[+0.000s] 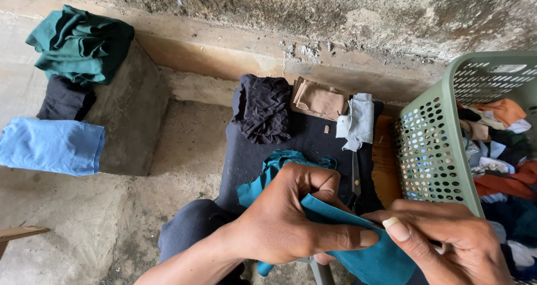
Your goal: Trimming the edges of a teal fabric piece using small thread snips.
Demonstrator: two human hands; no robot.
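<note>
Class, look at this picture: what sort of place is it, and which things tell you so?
Probably a rough home or yard spot for sorting fabric scraps: bare concrete floor, stained wall, green basket of cloth pieces, folded piles.

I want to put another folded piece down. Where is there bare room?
Free: concrete floor between the step and dark cloth; ledge behind. Crowded: the cloth's far end, with black, tan and grey pieces; basket full.

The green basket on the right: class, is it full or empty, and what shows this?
Partly full. The green basket holds a jumble of cloth scraps, orange, white and dark, lying below its rim.
</note>
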